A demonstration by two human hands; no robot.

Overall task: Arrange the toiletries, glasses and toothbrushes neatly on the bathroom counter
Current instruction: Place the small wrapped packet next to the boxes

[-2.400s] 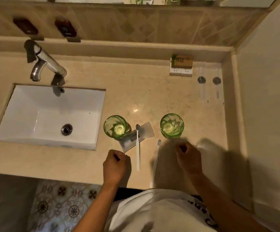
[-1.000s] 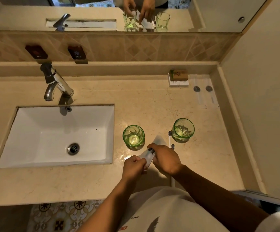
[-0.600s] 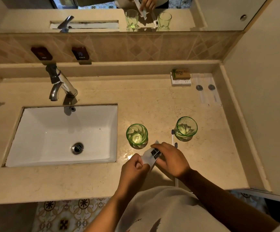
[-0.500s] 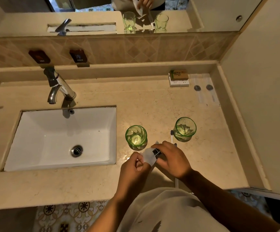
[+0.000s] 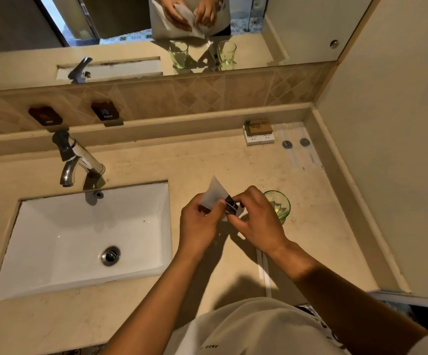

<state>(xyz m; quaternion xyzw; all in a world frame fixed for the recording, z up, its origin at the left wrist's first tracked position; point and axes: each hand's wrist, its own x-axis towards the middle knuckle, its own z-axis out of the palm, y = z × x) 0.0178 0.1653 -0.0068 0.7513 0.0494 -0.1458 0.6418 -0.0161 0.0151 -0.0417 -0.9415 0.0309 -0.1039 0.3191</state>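
Note:
Both hands hold a small white sachet point(image 5: 216, 194) with a dark printed band above the counter point(image 5: 207, 160). My left hand point(image 5: 200, 221) pinches its left side and my right hand point(image 5: 256, 221) pinches its dark end. A green glass point(image 5: 280, 206) stands just right of my right hand, partly hidden by it. The other green glass is hidden behind my hands. A white toothbrush handle point(image 5: 261, 267) shows on the counter below my right wrist.
A white sink point(image 5: 79, 239) with a chrome tap point(image 5: 75, 162) fills the left. At the back right stand a small brown box on white boxes point(image 5: 259, 131) and clear wrapped items point(image 5: 300, 149). A wall point(image 5: 387, 149) bounds the right side; the mirror point(image 5: 182, 34) is behind.
Both hands lifted the sachet off the counter and raised it farther up and back. It now covers the left green glass. The toothbrushes stayed on the counter.

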